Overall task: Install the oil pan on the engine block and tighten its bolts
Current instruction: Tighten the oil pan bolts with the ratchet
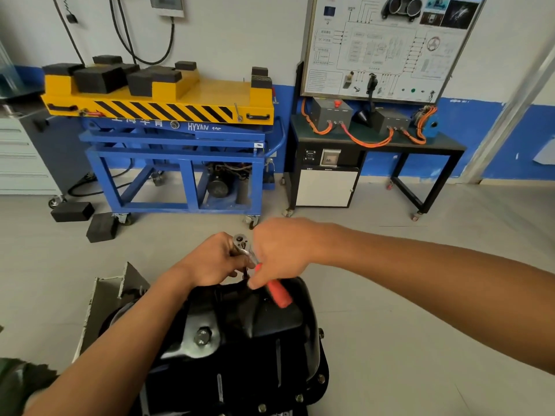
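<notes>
A black oil pan (258, 334) sits on the engine block at the bottom centre, with a drain plug (203, 336) on its near left face and several flange bolts (321, 378) along its right rim. At the pan's far end stands a ratchet wrench (242, 243) with a chrome head and a red handle (279, 294). My left hand (210, 259) grips the wrench just below its head. My right hand (279, 253) curls round the handle from the right. The socket and the bolt under it are hidden by my hands.
A grey metal stand bracket (114, 295) flanks the engine on the left. Behind, on the floor, stand a blue and yellow lift cart (180, 130), two black rubber blocks (87, 219) and a black trainer bench (375, 145) with orange cables.
</notes>
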